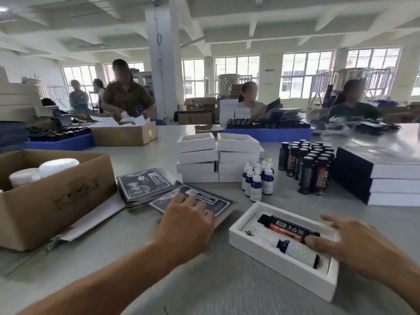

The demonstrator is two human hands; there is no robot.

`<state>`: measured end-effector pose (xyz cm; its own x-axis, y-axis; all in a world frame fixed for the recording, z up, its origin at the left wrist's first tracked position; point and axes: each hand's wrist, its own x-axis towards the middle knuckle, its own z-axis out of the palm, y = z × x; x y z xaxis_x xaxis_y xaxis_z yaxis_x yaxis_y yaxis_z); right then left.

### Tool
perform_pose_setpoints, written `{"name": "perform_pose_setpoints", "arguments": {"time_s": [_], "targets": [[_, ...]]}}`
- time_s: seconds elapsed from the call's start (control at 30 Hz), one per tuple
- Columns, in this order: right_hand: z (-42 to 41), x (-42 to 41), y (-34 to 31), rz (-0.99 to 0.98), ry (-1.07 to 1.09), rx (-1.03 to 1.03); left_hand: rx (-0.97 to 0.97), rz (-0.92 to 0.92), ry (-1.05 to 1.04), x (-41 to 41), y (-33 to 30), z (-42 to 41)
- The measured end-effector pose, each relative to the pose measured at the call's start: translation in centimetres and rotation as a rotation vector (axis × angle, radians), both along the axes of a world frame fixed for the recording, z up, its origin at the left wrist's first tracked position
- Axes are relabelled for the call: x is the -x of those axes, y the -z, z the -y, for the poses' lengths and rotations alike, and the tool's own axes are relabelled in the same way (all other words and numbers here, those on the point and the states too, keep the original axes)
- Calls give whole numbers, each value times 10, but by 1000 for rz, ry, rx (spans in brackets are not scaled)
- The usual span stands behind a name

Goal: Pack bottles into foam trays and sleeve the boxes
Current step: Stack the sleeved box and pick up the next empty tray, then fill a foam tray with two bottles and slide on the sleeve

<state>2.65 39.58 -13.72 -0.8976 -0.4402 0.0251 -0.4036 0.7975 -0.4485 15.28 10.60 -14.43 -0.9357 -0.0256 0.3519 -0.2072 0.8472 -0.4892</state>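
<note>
A bare stretch of grey counter (127, 264) lay open in front of the person, between the two forearms and out to the near edge. To the left it was hemmed by an open cardboard box (52, 201) holding white lidded jars (58, 165). Farther back stood two stacks of white boxes (218, 160), a cluster of small blue dropper bottles (258, 180) and a block of upright dark bottles (309, 167). At the far right a pile of dark-sleeved boxes (384, 176) closed that side.

The white foam tray (268, 253) sat at an angle near the right forearm, its near corner close to the counter's front. A dark bottle (287, 227) and a blue bottle with a pale label (300, 252) lay flat in it, side by side in their own slots. The right hand (354, 248) hovered over the tray's right end, fingers spread and loosely bent. One fingertip (312, 242) was at the bottles, though touch could not be confirmed through the blur.

The left hand (191, 214) rested palm down, fingers (179, 198) splayed, on the topmost flat dark sleeve (193, 198). That sleeve lay just left of the tray and apart from it. A second stack of sleeves (143, 183) lay beside it, against the cardboard box.
</note>
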Motion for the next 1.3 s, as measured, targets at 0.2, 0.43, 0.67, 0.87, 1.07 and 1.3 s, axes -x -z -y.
{"name": "perform_pose_setpoints", "arguments": {"time_s": [0.2,0.43,0.67,0.87,1.07,1.3], "targets": [[-11,1,-4,-10,69,1,-483,-118,212,-10,5,-67],[-27,15,-13,82,174,-110,-565,-240,-411,-30,4,41],[-26,17,-13,176,204,-71,-582,-158,-707,-48,17,94],[-25,13,-12,227,220,-45,-564,-90,-748,-54,21,110],[-24,9,-13,230,241,-16,-786,-159,-439,-42,22,90],[-30,15,-14,189,265,37,-986,-170,-140,-31,28,66]]}}
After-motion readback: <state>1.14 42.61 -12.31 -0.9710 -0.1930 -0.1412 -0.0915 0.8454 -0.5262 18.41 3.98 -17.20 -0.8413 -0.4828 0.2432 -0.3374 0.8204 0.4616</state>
